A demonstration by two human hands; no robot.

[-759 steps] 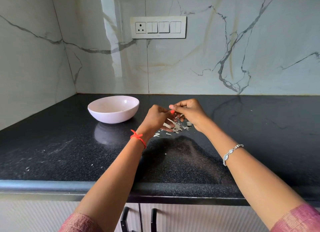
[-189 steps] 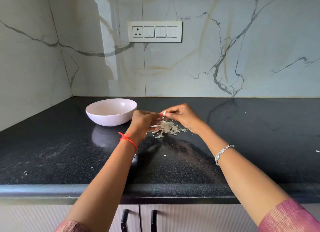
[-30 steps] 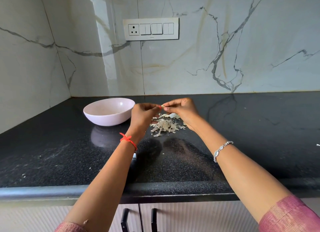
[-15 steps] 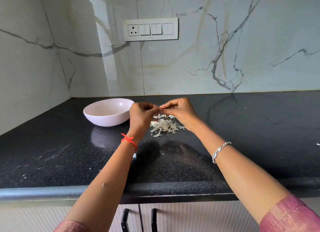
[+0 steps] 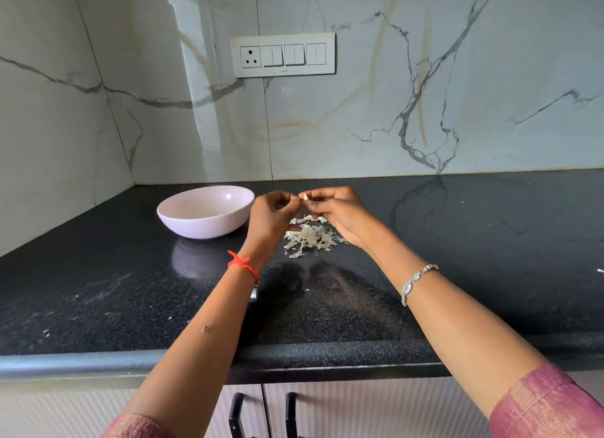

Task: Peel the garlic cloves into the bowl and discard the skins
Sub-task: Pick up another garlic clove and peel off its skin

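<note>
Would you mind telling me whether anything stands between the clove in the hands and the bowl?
Nothing on the counter does. The left hand and right hand pinch the clove above the skins; only the left hand lies toward the bowl.

Bowl (image 5: 206, 213) left, skins (image 5: 310, 238) centre; counter (image 5: 490, 241) right lies bare.

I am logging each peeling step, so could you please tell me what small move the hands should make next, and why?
Probably the left hand should strip skin from the garlic clove pinched between it and the right hand, dropping it onto the pile of skins right below. The clove is held beside the bowl, not over it, so peeling seems unfinished.
</note>
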